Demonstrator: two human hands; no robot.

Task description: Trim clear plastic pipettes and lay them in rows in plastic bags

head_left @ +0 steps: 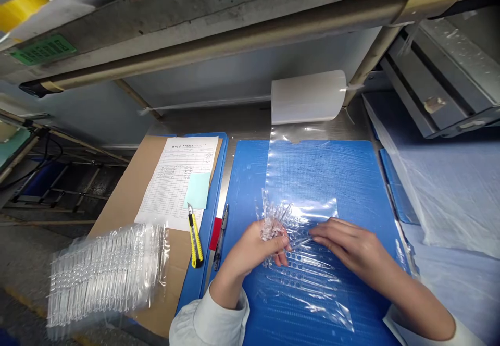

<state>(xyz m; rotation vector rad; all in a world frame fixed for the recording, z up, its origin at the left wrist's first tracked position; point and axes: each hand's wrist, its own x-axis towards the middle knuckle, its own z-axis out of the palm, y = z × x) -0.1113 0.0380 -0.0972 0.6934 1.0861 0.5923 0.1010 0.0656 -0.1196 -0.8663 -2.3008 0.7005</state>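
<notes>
My left hand (269, 244) is closed around a bunch of slim, clear plastic pieces (273, 215), which stick out above the fingers in different directions. To its right, my right hand (344, 242) pinches the end of one slim clear plastic piece (300, 242) between thumb and fingertips. Below both hands, several like pieces (304, 273) with round marks near their middles lie side by side in a row. They rest on or inside clear plastic film (299, 171); which of the two I cannot tell. The film runs down from a roll (308, 97) over the blue board (250, 179).
At left, a clear bag of similar pieces (105, 273) overhangs the cardboard (121, 195). Nearby are a printed sheet (167, 179), a yellow utility knife (194, 239), a pen (221, 236) and a red piece (215, 234). A metal box (441, 85) stands at right; a metal shelf beam (219, 28) crosses above.
</notes>
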